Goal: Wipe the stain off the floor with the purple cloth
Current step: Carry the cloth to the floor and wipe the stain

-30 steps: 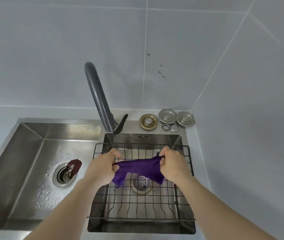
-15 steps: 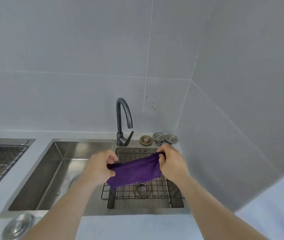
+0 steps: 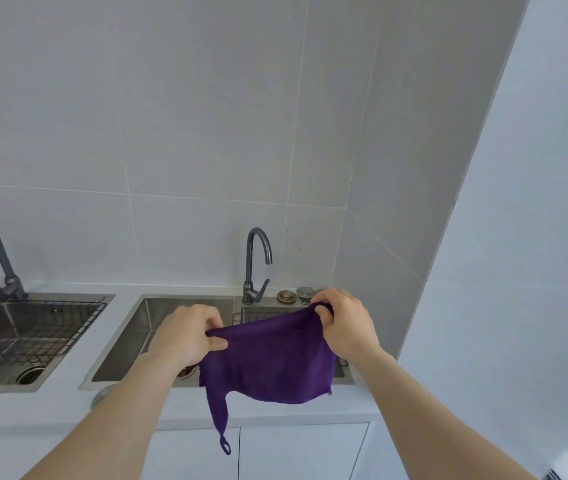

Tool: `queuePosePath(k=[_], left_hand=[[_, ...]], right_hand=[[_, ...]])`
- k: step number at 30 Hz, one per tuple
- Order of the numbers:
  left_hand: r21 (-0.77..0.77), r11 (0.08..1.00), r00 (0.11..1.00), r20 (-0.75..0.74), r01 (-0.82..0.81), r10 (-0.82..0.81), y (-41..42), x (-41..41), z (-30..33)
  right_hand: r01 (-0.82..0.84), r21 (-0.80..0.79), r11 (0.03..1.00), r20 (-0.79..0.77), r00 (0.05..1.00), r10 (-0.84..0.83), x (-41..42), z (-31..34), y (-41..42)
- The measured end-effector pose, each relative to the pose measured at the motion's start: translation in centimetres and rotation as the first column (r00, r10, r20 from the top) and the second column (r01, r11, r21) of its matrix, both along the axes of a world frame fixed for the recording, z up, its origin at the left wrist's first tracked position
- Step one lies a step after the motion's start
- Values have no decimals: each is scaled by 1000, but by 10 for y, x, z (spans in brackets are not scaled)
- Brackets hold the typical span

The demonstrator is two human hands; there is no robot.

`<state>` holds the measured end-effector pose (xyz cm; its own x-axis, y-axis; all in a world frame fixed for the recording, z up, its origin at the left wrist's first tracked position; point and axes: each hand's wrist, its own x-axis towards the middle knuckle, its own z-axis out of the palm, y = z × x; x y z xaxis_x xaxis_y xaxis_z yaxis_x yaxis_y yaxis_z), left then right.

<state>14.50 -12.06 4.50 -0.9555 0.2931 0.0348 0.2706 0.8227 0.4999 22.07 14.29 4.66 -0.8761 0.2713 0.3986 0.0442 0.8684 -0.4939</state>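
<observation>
The view pulls back from the sink and the purple cloth (image 3: 268, 362) now hangs lower, opened wide! The left hand (image 3: 185, 336) has its grip pinching the cloth's left top corner, the right hand (image 3: 343, 323) pinching the right corner, a loop dangling below. Behind both grips sits the counter (image 3: 275, 410) with sink (image 3: 157, 327) and faucet (image 3: 254, 265).

Left hand (image 3: 185, 336), right hand (image 3: 343, 325) pinch purple cloth (image 3: 268, 362) spread above sink (image 3: 157, 317), seemingly damp
</observation>
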Motion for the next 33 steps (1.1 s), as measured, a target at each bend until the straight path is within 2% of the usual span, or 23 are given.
queuePosePath(k=[7, 18, 28, 33], left_hand=[[30, 999, 999, -47, 28, -26, -25, 50, 17], [22, 999, 996, -86, -23, 25, -15, 131, 3], [-37, 999, 994, -108, -38, 34, 15, 223, -55], [-64, 998, 999, -38, -15, 13, 25, 253, -108]], right_hand=[[37, -10, 999, -35, 999, -38, 57, 14, -12], [60, -54, 997, -10, 998, -60, 138, -7, 8], [84, -124, 989, 86, 994, -74, 227, -69, 26], [129, -223, 966, 162, 982, -94, 265, -119, 26]])
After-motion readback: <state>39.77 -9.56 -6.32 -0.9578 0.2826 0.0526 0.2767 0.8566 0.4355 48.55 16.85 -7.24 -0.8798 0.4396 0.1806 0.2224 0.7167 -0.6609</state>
